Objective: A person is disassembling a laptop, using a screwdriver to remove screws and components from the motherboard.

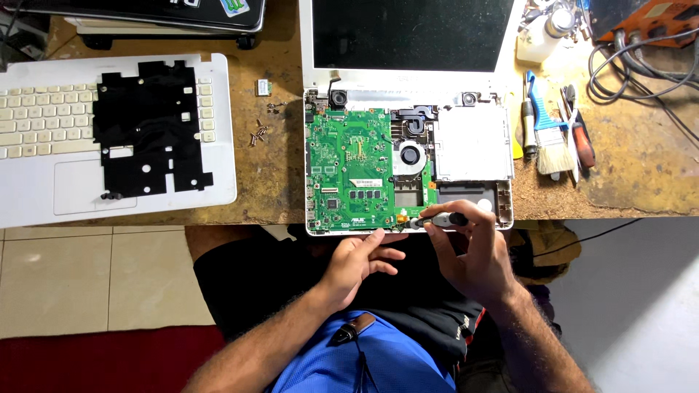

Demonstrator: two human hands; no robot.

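Observation:
An opened white laptop [473, 142] lies on the workbench with its green circuit board [349, 167] and round fan [410, 154] exposed. My right hand [477, 251] grips a small grey screwdriver [437, 219], whose tip touches the board's near right corner. My left hand [358, 262] rests at the laptop's near edge, fingers loosely curled, one fingertip touching the casing. It holds nothing.
The removed white keyboard cover [44, 145] with a black sheet [149, 127] on it lies at left. Loose screws [258, 133] and a small chip [263, 87] sit between. A blue-handled brush [547, 131], screwdrivers [581, 142], a white bottle [542, 36] and cables [641, 65] lie at right.

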